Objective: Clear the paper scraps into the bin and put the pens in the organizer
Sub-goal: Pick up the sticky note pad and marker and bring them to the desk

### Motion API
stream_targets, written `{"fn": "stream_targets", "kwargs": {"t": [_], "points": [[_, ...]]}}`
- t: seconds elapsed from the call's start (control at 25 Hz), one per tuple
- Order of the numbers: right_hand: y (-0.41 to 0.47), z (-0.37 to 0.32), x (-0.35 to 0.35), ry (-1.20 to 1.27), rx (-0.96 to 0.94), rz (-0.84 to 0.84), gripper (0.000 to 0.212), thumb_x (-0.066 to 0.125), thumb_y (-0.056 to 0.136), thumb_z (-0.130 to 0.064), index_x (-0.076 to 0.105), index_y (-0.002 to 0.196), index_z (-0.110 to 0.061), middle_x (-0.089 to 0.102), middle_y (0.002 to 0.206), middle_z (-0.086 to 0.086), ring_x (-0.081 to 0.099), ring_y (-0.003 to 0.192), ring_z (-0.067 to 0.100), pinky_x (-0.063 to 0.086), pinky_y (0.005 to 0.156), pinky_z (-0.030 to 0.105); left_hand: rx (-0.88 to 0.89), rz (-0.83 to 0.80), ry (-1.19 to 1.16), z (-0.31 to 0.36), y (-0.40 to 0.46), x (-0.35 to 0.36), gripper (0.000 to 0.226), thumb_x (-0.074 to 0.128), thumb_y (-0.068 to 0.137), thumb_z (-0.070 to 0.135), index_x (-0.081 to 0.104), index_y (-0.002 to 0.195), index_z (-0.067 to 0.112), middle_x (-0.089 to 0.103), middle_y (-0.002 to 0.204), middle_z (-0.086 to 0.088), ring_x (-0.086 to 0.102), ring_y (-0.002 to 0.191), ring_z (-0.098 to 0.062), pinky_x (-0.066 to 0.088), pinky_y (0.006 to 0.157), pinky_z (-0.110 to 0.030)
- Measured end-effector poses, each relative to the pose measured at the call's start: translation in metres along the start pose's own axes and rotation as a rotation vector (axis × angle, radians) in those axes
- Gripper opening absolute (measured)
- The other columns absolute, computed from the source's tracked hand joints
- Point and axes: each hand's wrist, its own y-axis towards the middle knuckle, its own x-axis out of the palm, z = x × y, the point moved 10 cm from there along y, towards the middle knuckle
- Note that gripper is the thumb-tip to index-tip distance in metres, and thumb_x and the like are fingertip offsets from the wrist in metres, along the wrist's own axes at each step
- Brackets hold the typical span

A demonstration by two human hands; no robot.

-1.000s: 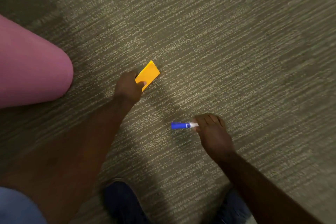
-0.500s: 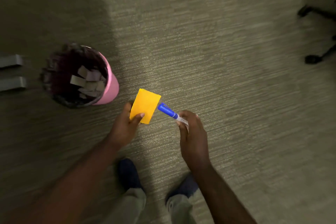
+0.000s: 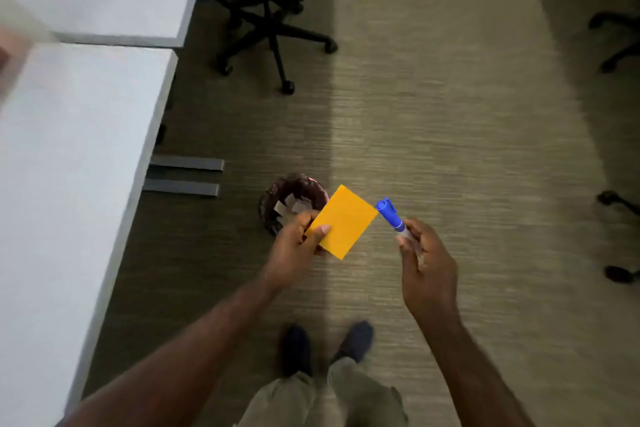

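Our left hand (image 3: 294,246) has its grip pinched on the orange paper scrap (image 3: 343,222), held over the near rim of the bin (image 3: 273,198) on the carpet. Our right hand (image 3: 424,263) grips the blue pen (image 3: 389,213), cap up, just beside the scrap. White desk (image 3: 69,166) at left.

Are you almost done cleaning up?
Partly. Scraps already sit in the bin. The left hand holds an orange paper by the bin; the right hand holds a blue pen. Paper still needs dropping, pen needs the organizer, which is out of view.
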Motion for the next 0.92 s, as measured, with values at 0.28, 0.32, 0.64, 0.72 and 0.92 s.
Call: {"fn": "stream_targets", "kwargs": {"t": [0.28,0.32,0.64,0.72,0.92], "points": [[0.043,-0.097,0.025,0.13,-0.19,-0.244,0.026,0.053,0.089,-0.019,0.059,0.114,-0.013,0.06,0.101,-0.019,0.053,0.094,-0.021,0.036,0.081,-0.003,0.044,0.266,-0.05,0.07,-0.059,-0.086,0.014,0.052,0.093,0.027,0.059,0.103,0.021,0.064,0.093,0.0,0.064,0.082,-0.012,0.056,0.069,-0.029],[0.051,-0.112,0.034,0.143,-0.23,-0.279,0.025,0.053,0.089,-0.019,0.059,0.113,-0.016,0.058,0.101,-0.023,0.052,0.094,-0.023,0.035,0.081,-0.003,0.061,0.325,-0.058,0.076,-0.068,-0.099,0.016,0.052,0.093,0.028,0.059,0.106,0.021,0.065,0.094,0.0,0.065,0.083,-0.012,0.056,0.069,-0.027],[0.062,-0.218,0.153,0.246,-0.393,-0.635,0.028,0.058,0.088,-0.005,0.056,0.106,-0.027,0.064,0.099,-0.016,0.058,0.092,-0.014,0.041,0.077,0.002,0.062,0.829,-0.106,0.074,-0.144,-0.214,0.016,0.053,0.093,0.023,0.059,0.107,0.02,0.065,0.099,-0.007,0.065,0.087,-0.018,0.056,0.064,-0.025],[0.056,-0.245,0.197,0.226,-0.446,-0.693,0.026,0.058,0.089,-0.01,0.057,0.106,-0.029,0.068,0.101,-0.011,0.061,0.095,-0.004,0.045,0.081,0.01,0.054,0.934,-0.076,0.067,-0.165,-0.256,0.018,0.053,0.093,0.025,0.059,0.108,0.019,0.065,0.101,-0.003,0.066,0.086,-0.018,0.055,0.062,-0.021],[0.041,-0.316,0.305,0.269,-0.454,-0.782,0.019,0.053,0.092,-0.019,0.056,0.11,-0.024,0.069,0.103,-0.015,0.064,0.098,0.004,0.051,0.084,0.024,0.027,1.127,-0.125,0.043,-0.207,-0.366,0.014,0.052,0.093,0.027,0.061,0.103,0.023,0.068,0.1,0.002,0.066,0.08,-0.012,0.057,0.064,-0.028]]}}
